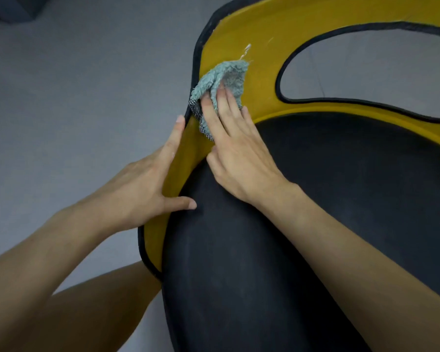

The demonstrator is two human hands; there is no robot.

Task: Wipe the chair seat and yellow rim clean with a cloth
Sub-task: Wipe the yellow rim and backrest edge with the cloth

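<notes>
Right grip (pixel 239 158) flat on grey-green cloth (pixel 225 77), fingers straight, pressing it to the yellow rim (pixel 264 41) at its left bend. Left grip (pixel 137 189) straddles the rim lower down: forefinger along the black outer edging (pixel 195 54), thumb on the dark seat (pixel 302 224). Grey floor (pixel 74 85) beyond.

Your left hand (pixel 148 184) lies flat and relaxed, its fingers (pixel 172 141) straight and pointing away from you, the thumb splayed wide to the right. Your right hand (pixel 239 158) reaches further forward, palm down, fingers straight and slightly spread, pressing down, the thumb tucked in at the palm's edge. Both forearms are bare, entering from the lower corners.
</notes>
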